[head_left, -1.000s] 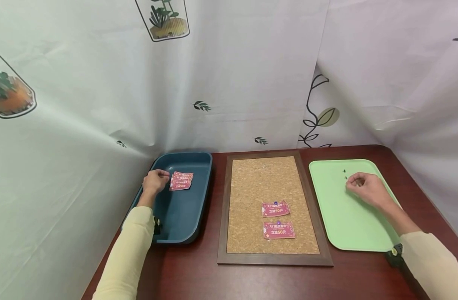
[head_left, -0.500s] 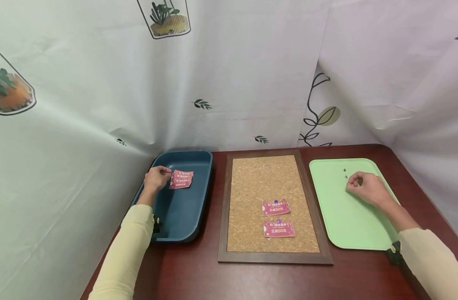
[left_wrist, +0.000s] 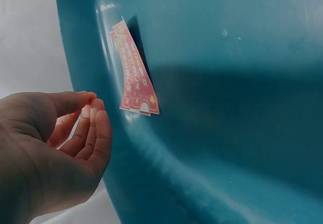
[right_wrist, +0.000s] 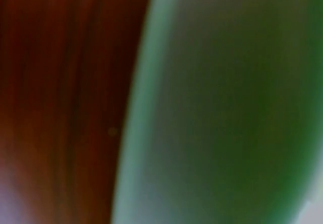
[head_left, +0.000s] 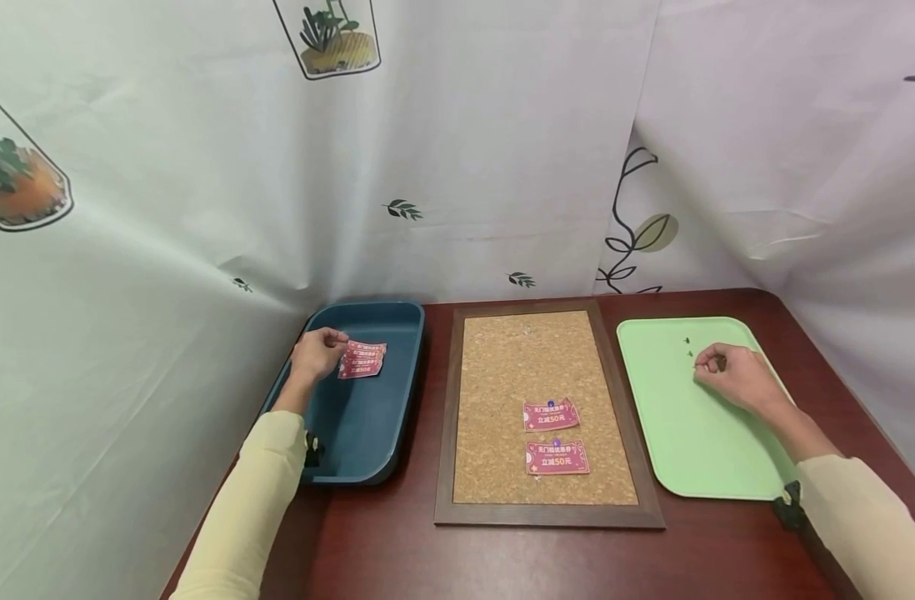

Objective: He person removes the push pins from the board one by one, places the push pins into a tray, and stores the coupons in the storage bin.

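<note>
My left hand (head_left: 317, 357) hovers over the left side of a blue bin (head_left: 408, 400), its fingers loosely curved and thumb near the index fingertip. In the left wrist view a small gap separates that hand (left_wrist: 65, 143) from a stack of pink coupons (left_wrist: 135, 77), and nothing shows between the fingers. The coupons (head_left: 363, 360) overlap inside the bin. On the right, my right hand (head_left: 731, 373) is low over a light green tray (head_left: 690, 442), thumb and index finger together near small dark green pins (head_left: 688, 347). Whether its fingertips pinch a pin is too small to tell.
Between bin and tray lies a wood-framed corkboard (head_left: 502, 367). Two pink coupons hang there, the upper coupon (head_left: 551, 417) under a blue pushpin and the lower coupon (head_left: 557, 460) under a purple one. A patterned cloth (head_left: 465, 150) stands behind the dark red table (head_left: 397, 550).
My left hand has shifted slightly right toward the coupon stack. My right hand has stayed almost in place over the tray. The corkboard's coupons are unchanged.
</note>
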The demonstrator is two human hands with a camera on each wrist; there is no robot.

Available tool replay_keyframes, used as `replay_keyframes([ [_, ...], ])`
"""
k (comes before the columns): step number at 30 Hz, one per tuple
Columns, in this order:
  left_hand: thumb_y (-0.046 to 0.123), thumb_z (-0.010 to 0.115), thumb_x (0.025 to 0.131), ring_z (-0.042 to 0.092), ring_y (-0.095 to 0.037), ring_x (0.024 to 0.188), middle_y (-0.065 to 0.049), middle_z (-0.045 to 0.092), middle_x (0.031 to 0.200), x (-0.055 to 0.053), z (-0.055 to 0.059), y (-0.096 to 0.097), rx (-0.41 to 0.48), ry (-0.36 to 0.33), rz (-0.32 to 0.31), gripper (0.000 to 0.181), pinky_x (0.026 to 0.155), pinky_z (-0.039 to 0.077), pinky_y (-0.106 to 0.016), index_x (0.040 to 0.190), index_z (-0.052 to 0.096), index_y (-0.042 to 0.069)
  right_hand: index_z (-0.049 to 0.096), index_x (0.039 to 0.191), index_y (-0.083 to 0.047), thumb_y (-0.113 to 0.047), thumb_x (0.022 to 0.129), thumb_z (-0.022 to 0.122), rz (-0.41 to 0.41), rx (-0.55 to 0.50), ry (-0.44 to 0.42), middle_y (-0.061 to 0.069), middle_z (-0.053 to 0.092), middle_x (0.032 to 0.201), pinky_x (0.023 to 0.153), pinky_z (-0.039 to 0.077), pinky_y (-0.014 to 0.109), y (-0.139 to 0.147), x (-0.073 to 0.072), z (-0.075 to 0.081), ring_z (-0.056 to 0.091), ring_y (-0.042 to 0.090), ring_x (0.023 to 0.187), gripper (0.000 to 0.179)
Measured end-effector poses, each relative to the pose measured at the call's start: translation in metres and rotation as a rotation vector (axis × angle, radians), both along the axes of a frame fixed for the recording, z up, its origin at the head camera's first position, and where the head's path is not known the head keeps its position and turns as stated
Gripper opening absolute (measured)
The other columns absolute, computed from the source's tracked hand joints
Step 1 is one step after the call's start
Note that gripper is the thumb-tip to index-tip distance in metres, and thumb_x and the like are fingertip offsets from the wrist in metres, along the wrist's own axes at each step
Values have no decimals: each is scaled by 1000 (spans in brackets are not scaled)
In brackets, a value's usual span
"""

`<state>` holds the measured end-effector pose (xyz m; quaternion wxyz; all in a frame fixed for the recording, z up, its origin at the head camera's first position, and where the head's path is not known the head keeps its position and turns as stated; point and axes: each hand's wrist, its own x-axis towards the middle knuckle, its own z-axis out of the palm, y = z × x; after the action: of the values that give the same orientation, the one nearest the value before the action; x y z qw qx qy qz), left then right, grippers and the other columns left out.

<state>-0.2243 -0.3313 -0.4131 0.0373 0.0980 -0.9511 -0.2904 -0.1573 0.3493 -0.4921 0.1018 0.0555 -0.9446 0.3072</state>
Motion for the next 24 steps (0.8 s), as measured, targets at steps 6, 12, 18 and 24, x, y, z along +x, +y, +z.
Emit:
replay_keyframes([
  [6, 16, 58, 110, 61, -40, 114, -23, 68, 125, 2, 5, 6, 33, 35, -15, 23, 102, 47, -59, 124, 70, 2, 72, 98, -2, -14, 94, 69, 10, 1, -15, -1, 62, 79, 65, 41, 27, 2, 0, 2, 52, 10, 73, 13],
  [12, 16, 60, 110, 63, -40, 118, -23, 70, 126, 3, 7, 13, 68, 53, -59, 26, 105, 44, -60, 130, 67, 1, 73, 109, 4, -15, 98, 70, 17, -57, -49, 6, 70, 88, 63, 44, 28, 4, 3, 4, 55, 4, 74, 22],
  [18, 20, 62, 110, 59, -41, 131, -23, 66, 135, 6, 12, 23, 88, 69, -129, 38, 110, 42, -61, 142, 60, 0, 73, 117, 4, -12, 99, 63, 13, -78, -28, 13, 75, 95, 62, 44, 26, 5, 3, 8, 56, -1, 76, 26],
  [24, 24, 63, 110, 53, -41, 139, -24, 57, 148, 8, 22, 35, 116, 66, -192, 47, 115, 38, -61, 151, 53, 3, 71, 124, 3, -15, 102, 67, 17, -92, 29, 22, 75, 105, 65, 46, 21, 2, 0, 14, 58, -2, 85, 29],
])
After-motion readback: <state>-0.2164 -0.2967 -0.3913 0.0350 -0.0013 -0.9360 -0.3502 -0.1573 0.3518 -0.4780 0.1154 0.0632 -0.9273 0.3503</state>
